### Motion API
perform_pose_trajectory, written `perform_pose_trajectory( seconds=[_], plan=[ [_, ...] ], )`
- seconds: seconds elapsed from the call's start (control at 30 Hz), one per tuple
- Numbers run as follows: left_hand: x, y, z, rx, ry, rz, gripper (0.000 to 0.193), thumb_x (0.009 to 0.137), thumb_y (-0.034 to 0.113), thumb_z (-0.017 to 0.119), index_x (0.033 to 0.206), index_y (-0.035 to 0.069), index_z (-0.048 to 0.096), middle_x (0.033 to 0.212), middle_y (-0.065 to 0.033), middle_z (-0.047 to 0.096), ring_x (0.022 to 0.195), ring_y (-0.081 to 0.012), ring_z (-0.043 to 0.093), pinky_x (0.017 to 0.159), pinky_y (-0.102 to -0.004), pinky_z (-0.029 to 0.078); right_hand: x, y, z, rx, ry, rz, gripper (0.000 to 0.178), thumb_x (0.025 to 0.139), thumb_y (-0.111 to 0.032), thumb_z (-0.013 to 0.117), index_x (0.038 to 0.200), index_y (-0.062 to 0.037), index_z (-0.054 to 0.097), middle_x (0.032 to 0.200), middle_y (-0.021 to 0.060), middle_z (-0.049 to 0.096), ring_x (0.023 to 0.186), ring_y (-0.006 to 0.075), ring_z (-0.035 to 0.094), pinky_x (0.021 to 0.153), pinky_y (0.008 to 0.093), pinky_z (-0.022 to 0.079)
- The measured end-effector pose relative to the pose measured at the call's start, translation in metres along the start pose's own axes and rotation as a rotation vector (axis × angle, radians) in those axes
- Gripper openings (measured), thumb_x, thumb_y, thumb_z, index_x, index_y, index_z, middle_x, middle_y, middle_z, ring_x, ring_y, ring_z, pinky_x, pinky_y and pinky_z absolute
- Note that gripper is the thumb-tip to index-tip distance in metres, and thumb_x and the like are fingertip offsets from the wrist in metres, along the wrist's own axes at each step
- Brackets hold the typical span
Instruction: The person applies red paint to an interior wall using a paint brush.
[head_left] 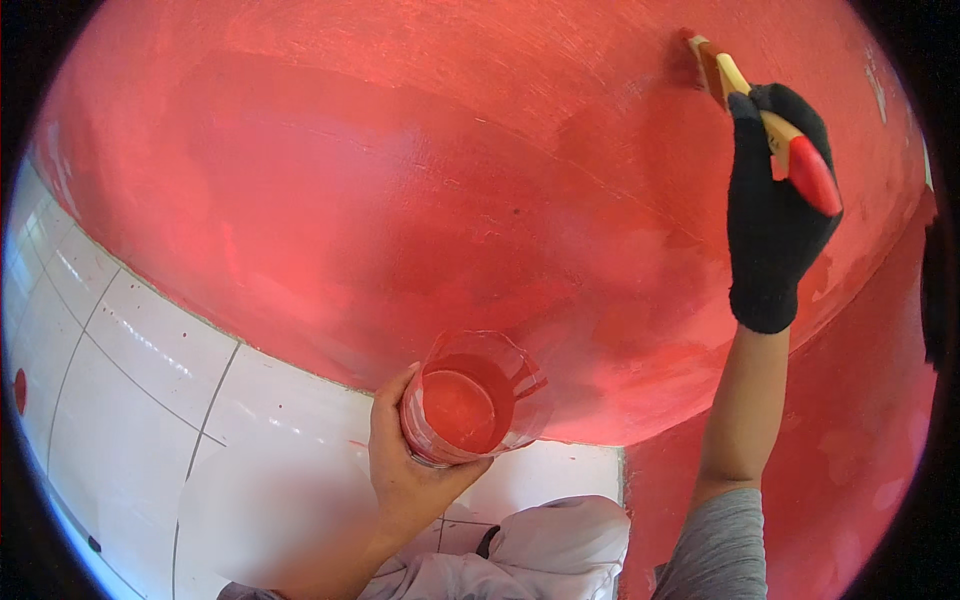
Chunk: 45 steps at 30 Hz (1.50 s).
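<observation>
My left hand (405,485), bare, is wrapped round a clear plastic cup (430,440) low in the middle of the view. Red paint (462,408) lies inside it, and its walls are smeared red. Up at the right, my right hand (775,205) in a black knitted glove grips a paintbrush (733,75). The brush has a pale wooden handle with a red end pointing back toward me. Its bristles touch the red-painted wall (400,220), where the coat shows darker and lighter patches.
White floor tiles (140,400) with dark joints run along the foot of the wall at left. A second red surface (800,430) meets the wall at a corner on the right. My knee (565,540) in pale trousers is at the bottom. A red spot (20,391) marks the far-left tiles.
</observation>
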<state>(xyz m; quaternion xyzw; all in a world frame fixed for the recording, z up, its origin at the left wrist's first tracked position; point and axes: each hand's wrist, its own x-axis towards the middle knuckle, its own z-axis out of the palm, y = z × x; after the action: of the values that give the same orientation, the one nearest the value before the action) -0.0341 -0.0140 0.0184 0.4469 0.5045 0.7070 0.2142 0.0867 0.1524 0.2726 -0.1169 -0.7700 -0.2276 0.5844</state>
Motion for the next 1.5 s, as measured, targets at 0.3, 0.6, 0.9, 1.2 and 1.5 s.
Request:
perform_pose_trajectory(
  seconds=[0.3,0.6,0.9,1.2,1.5],
  plan=[
    [-0.001,0.009,-0.019,0.059,0.034,0.055,0.096,0.056,0.016,0.089,0.131,0.0,0.031,0.124,-0.0138,0.042,0.115,-0.025,0.048,0.094,-0.0357,0.043,-0.067,-0.055,0.039,0.33,-0.571,-0.111,0.011,0.077,-0.005,0.063,0.087,-0.0105,0.063,0.084,0.0105,0.064,0.076,0.0293,0.061,0.067,0.0378,0.047],
    [0.0,0.007,-0.036,0.097,0.053,0.077,0.095,0.055,0.016,0.09,0.13,-0.001,0.033,0.122,-0.0137,0.044,0.112,-0.0244,0.05,0.092,-0.0349,0.044,-0.001,0.006,0.007,-0.228,0.126,-0.074,0.014,0.085,-0.003,0.065,0.099,-0.001,0.065,0.094,0.0071,0.066,0.087,0.0151,0.063,0.08,0.0258,0.048],
    [-0.003,0.01,-0.043,0.06,0.08,0.037,0.095,0.055,0.016,0.09,0.13,-0.001,0.033,0.122,-0.014,0.044,0.111,-0.0245,0.05,0.092,-0.0347,0.044,-0.079,-0.072,0.072,0.325,-0.28,-0.22,0.022,0.073,0.003,0.068,0.091,-0.0083,0.064,0.086,0.0081,0.066,0.078,0.0247,0.062,0.069,0.0345,0.046],
    [-0.001,0.009,-0.042,0.031,0.088,0.039,0.097,0.054,0.016,0.09,0.131,-0.001,0.032,0.123,-0.0143,0.043,0.112,-0.0241,0.049,0.093,-0.0348,0.044,-0.066,-0.089,0.093,0.251,-0.346,-0.074,0.016,0.078,-0.002,0.073,0.09,-0.0006,0.061,0.087,0.007,0.064,0.078,0.0135,0.061,0.069,0.0266,0.048],
    [0.0,0.005,-0.05,0.048,0.09,0.047,0.097,0.053,0.015,0.09,0.131,-0.001,0.033,0.123,-0.0147,0.043,0.111,-0.0253,0.05,0.091,-0.0349,0.044,-0.049,-0.088,0.061,0.021,-0.196,0.091,0.017,0.077,0.0,0.07,0.092,-0.003,0.063,0.086,0.0086,0.064,0.076,0.0198,0.063,0.07,0.0284,0.049]
  ],
)
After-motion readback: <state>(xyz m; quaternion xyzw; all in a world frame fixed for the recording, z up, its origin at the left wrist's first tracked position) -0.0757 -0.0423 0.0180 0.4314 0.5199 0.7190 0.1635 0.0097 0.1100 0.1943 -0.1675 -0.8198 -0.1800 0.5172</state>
